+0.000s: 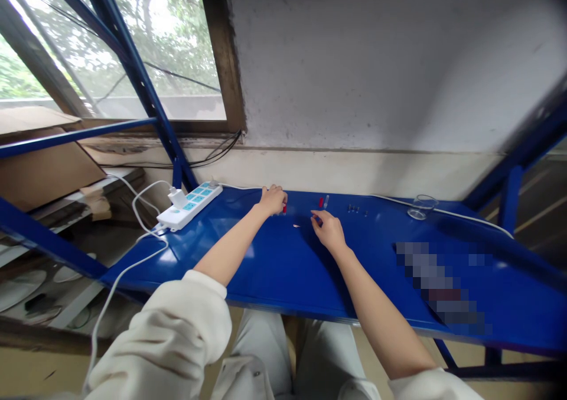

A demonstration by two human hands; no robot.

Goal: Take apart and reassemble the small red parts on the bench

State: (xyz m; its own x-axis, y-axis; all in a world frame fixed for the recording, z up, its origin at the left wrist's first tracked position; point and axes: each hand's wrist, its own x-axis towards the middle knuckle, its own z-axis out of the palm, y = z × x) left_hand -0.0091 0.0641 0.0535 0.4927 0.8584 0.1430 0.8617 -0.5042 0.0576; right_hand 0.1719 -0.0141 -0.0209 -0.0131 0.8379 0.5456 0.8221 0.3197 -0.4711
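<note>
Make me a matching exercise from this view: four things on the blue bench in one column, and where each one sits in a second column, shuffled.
Things:
1. Power strip
2. White charger
3. Clear glass vessel
4. Small dark fittings

Places:
A. Right part of the blue bench, by a white cable
B. Plugged into the strip
C. In a short row, right of the right hand
D. Left end of the bench, near the wall

Pairs: 1-D, 2-B, 3-A, 4-C
</note>
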